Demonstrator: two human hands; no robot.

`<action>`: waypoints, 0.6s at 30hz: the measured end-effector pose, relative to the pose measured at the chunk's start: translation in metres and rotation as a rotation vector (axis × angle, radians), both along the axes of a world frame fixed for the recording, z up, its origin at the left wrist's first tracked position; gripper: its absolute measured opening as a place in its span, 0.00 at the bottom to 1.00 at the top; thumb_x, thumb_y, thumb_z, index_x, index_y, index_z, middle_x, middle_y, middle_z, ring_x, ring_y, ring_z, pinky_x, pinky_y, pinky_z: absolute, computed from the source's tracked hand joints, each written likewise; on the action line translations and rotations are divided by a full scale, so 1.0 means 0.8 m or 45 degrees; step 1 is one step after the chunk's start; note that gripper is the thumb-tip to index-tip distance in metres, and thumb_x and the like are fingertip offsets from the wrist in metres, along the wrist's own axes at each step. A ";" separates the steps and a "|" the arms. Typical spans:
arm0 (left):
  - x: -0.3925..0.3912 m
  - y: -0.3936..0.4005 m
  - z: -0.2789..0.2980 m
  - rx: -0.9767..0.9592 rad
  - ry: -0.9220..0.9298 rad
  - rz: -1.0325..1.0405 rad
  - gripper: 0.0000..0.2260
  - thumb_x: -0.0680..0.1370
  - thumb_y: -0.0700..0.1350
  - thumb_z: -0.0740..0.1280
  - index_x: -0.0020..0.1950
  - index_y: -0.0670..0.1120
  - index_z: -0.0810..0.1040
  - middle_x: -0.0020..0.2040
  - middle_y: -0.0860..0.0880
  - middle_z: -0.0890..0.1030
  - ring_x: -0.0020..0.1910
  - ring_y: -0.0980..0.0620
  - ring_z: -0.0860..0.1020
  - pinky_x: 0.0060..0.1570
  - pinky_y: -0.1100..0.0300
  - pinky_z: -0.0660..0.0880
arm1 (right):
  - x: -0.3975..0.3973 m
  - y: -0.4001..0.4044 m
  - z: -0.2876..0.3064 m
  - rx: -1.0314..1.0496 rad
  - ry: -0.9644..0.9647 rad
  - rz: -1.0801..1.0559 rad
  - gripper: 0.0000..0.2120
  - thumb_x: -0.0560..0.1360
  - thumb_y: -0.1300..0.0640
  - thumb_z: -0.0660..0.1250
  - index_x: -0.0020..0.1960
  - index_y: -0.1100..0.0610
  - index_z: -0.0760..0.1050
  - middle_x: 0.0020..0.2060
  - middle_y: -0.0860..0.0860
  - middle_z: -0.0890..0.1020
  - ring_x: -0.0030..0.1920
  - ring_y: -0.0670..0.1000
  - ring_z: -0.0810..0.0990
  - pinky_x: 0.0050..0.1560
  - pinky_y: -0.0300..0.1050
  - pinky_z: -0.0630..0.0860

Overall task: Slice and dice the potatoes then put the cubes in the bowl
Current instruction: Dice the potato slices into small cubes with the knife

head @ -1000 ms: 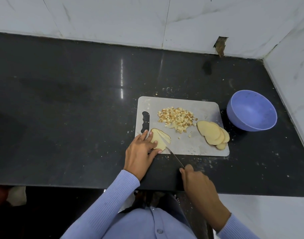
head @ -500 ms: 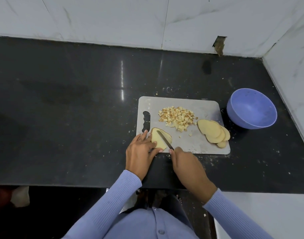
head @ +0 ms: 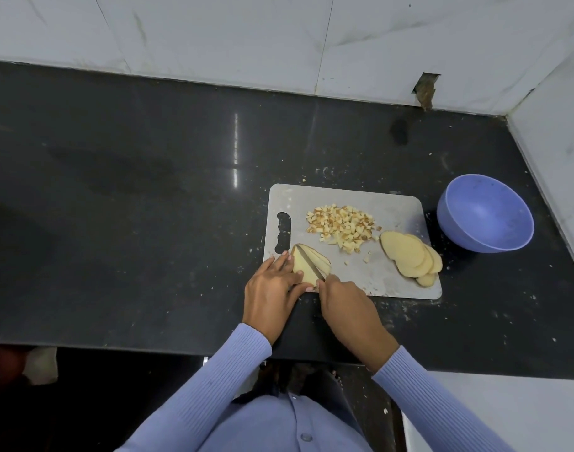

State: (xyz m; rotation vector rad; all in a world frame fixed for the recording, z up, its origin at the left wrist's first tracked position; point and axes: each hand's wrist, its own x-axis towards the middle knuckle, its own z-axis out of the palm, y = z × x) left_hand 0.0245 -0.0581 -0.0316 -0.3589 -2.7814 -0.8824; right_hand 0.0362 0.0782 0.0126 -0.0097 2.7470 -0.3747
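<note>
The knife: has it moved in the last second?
Yes. The knife has slid forward across the cutting board, away from the near edge and over the potato slices, with the right hand following it toward the handle slot.

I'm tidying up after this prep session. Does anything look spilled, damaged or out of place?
Yes. Small potato bits have strayed from the cube pile on the cutting board, and pale crumbs speckle the black counter around it. The wall tile behind has a broken, brownish gap at its base. The bowl holds no cubes.
</note>
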 end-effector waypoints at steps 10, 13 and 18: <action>0.001 -0.002 -0.002 0.004 0.016 -0.006 0.09 0.65 0.46 0.79 0.41 0.46 0.86 0.50 0.43 0.83 0.55 0.48 0.81 0.60 0.50 0.73 | 0.076 0.037 0.004 0.092 -0.151 -0.099 0.12 0.83 0.47 0.44 0.47 0.52 0.59 0.46 0.52 0.80 0.48 0.56 0.80 0.40 0.45 0.68; 0.001 -0.003 0.000 -0.002 0.041 0.004 0.09 0.64 0.46 0.79 0.41 0.45 0.86 0.49 0.43 0.83 0.54 0.47 0.81 0.61 0.49 0.71 | 0.074 0.038 0.001 0.086 -0.103 -0.130 0.13 0.83 0.46 0.44 0.47 0.52 0.60 0.43 0.51 0.78 0.47 0.55 0.80 0.41 0.44 0.70; 0.003 -0.003 0.000 -0.004 0.089 -0.001 0.09 0.65 0.47 0.79 0.41 0.45 0.85 0.48 0.43 0.84 0.54 0.48 0.81 0.61 0.53 0.71 | 0.083 0.041 0.000 0.097 -0.087 -0.109 0.13 0.83 0.47 0.44 0.47 0.52 0.60 0.45 0.51 0.80 0.47 0.55 0.80 0.39 0.44 0.69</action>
